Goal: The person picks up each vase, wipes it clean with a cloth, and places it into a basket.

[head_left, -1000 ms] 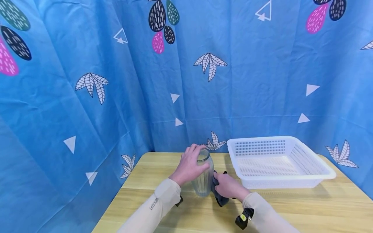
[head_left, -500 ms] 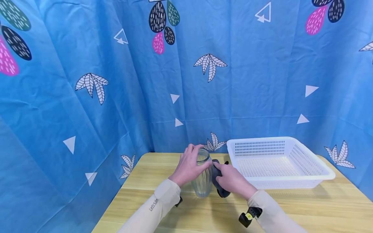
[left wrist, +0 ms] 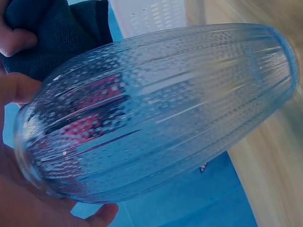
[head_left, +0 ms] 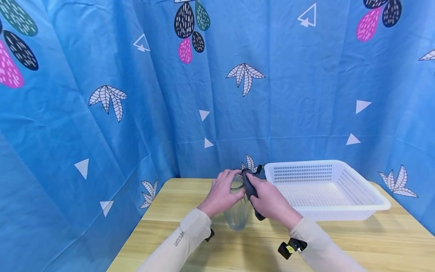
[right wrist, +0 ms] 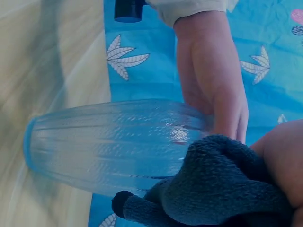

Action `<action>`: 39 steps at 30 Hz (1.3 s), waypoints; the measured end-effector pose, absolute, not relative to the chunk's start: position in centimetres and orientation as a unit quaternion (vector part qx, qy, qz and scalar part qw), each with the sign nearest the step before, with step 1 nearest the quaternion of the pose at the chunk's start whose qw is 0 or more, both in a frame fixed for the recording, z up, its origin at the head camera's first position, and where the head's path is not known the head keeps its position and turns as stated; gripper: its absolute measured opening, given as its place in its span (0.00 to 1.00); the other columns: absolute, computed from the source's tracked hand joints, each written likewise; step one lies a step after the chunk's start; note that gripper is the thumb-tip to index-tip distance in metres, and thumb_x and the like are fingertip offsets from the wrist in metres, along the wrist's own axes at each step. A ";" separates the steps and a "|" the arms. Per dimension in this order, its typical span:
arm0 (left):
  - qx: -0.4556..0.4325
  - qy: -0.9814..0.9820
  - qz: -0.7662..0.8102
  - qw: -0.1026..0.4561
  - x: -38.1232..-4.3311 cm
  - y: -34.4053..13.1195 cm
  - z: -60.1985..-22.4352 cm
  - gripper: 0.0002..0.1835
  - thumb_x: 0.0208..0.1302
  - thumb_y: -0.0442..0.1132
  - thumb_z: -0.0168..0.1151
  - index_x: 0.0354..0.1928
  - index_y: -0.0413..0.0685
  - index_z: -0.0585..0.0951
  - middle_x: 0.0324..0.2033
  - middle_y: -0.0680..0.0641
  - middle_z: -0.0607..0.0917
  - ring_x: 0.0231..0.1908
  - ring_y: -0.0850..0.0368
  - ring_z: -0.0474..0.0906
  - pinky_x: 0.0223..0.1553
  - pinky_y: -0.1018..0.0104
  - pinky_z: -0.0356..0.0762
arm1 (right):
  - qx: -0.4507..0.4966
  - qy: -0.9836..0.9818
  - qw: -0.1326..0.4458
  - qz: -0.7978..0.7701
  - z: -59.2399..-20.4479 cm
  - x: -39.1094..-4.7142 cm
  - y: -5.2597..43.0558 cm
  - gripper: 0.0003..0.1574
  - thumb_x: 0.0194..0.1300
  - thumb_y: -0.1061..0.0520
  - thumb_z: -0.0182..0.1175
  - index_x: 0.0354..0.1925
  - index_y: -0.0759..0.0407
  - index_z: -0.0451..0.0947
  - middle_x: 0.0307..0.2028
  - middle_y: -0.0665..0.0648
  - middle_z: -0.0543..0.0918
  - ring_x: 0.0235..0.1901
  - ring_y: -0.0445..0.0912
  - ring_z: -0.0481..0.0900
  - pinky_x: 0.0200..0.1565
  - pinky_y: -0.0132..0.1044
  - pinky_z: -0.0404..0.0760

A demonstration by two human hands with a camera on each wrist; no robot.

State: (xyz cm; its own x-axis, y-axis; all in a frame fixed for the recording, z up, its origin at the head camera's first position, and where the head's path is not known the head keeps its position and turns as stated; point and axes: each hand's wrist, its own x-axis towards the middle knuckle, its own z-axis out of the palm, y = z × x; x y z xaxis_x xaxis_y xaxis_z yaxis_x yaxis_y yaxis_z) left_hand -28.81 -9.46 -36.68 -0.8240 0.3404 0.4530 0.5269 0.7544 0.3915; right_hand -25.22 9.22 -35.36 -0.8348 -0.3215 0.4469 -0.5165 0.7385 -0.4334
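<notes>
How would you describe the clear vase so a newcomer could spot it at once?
On the wooden table, find the white slotted basket, then look left. There the left hand grips the vase near its top, beside the dark cloth in the right hand. Unlike the cloth or basket, the vase is transparent and ribbed.

vase (left wrist: 161, 113): clear, ribbed | cloth (right wrist: 213, 184): dark grey, black edging | basket (head_left: 326, 207): white | curtain (head_left: 289, 109): blue, white leaf prints

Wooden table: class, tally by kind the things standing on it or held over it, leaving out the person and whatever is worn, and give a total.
Clear glass vase: 1
Bunched dark cloth: 1
White plastic basket: 1
Total: 3
</notes>
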 end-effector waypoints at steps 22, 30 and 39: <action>-0.236 -0.920 -0.252 0.184 -29.2 -9.7 -37.3 0.32 0.66 0.61 0.60 0.69 0.60 0.69 0.62 0.54 0.73 0.63 0.50 0.67 0.62 0.46 0.66 | 0.209 -0.932 -0.011 0.297 -41.8 -26.5 8.8 0.42 0.63 0.65 0.60 0.73 0.72 0.60 0.47 0.70 0.85 0.29 0.46 0.81 0.36 0.44 0.78; -0.222 -0.922 -0.265 0.175 -29.0 -9.4 -37.3 0.35 0.66 0.62 0.60 0.71 0.56 0.68 0.59 0.50 0.70 0.60 0.50 0.68 0.60 0.48 0.69 | 0.201 -0.935 -0.021 0.292 -42.7 -27.0 9.2 0.39 0.61 0.65 0.61 0.70 0.72 0.66 0.54 0.72 0.82 0.34 0.47 0.81 0.40 0.45 0.79; -0.215 -0.930 -0.228 0.191 -28.8 -9.4 -36.9 0.37 0.64 0.64 0.62 0.70 0.56 0.69 0.61 0.51 0.75 0.63 0.50 0.68 0.59 0.47 0.67 | 0.176 -0.928 0.026 0.328 -39.3 -26.6 9.8 0.38 0.61 0.65 0.60 0.71 0.61 0.69 0.39 0.63 0.86 0.20 0.45 0.73 0.25 0.38 0.72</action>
